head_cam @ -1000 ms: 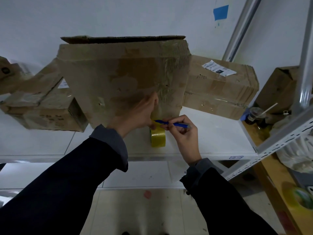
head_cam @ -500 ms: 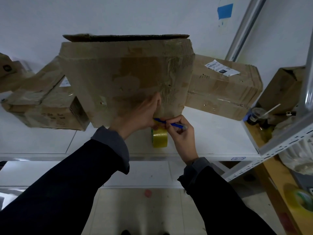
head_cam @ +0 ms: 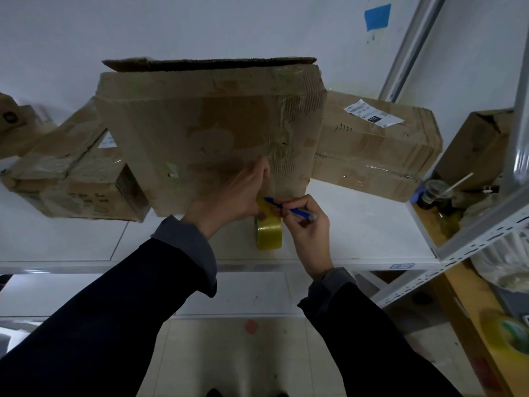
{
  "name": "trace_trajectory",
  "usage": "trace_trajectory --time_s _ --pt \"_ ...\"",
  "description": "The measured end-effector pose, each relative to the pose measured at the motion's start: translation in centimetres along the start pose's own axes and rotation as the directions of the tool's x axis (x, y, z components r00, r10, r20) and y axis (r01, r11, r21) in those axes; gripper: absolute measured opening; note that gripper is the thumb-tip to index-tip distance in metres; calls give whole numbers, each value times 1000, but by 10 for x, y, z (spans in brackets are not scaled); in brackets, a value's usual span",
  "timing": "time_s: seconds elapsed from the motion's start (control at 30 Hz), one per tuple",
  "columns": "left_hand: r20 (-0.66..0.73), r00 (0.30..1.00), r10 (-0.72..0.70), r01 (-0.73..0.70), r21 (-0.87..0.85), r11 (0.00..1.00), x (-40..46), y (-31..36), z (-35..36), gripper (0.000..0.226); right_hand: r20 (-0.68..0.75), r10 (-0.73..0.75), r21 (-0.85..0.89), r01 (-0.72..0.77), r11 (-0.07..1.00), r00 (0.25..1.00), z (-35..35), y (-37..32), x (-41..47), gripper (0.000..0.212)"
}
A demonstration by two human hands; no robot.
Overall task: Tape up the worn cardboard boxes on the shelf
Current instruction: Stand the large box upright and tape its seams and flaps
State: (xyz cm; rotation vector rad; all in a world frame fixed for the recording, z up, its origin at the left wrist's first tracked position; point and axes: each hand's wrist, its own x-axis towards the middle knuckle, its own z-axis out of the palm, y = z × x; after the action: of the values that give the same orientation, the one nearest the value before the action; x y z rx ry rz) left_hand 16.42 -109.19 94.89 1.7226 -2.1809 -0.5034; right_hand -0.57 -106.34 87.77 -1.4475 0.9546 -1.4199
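A large worn cardboard box (head_cam: 200, 133) stands upright on the white shelf (head_cam: 357, 224), its right part covered with clear tape. My left hand (head_cam: 237, 193) presses flat against the box's lower front, thumb down by the yellowish tape roll (head_cam: 269, 233) standing on edge just in front of the box. My right hand (head_cam: 309, 227) grips a blue pen-like tool (head_cam: 289, 209), its tip at the strip of tape between roll and box.
A taped box (head_cam: 71, 173) lies to the left, and a labelled box (head_cam: 372, 150) to the right behind the big one. On the neighbouring shelf are another box (head_cam: 472, 147) and a cup with a straw (head_cam: 435, 193). A green tape roll (head_cam: 512, 333) lies lower right.
My right hand has brought the blue tool slightly left, closer to my left thumb above the roll. My left hand stays pressed on the box.
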Motion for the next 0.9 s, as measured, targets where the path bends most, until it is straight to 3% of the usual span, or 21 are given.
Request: trace_trajectory --time_s 0.17,0.23,0.3,0.43,0.6,0.7,0.77,0.8,0.83,0.9 --pt "5 1000 -18 18 4 1000 -4 4 -2 74 -219 -26 49 38 998 975 -23 0 6 9" --pt "-4 1000 -15 15 3 1000 -6 5 -2 75 -245 -2 -15 -1 1000 970 -37 7 11 9" --pt "-13 1000 -15 15 3 1000 -9 6 -2 77 -197 35 -197 -74 978 980 -48 20 18 8" --pt "-22 999 -30 29 -20 999 -16 7 -1 81 -85 110 -544 -139 828 990 -59 47 26 9" --pt "-52 998 -23 23 -3 1000 -23 8 0 85 38 171 -677 -101 729 984 -61 57 21 11" --pt "-75 997 -22 23 10 1000 -27 6 1 89 35 144 -724 -74 685 989 -54 56 16 24" --pt "-93 995 -34 35 9 999 -29 5 2 91 -20 106 -691 -90 717 994 -47 47 12 25" --pt "-102 994 -44 46 14 999 -30 5 3 93 -28 130 -598 -121 792 991 -42 37 9 21" --pt "-108 993 -51 54 25 998 -31 5 4 95 -13 199 -457 -182 870 980 -33 26 4 16" --pt "-116 992 -49 56 55 997 -33 7 4 98 102 374 -223 -345 912 922 -17 7 -3 18"
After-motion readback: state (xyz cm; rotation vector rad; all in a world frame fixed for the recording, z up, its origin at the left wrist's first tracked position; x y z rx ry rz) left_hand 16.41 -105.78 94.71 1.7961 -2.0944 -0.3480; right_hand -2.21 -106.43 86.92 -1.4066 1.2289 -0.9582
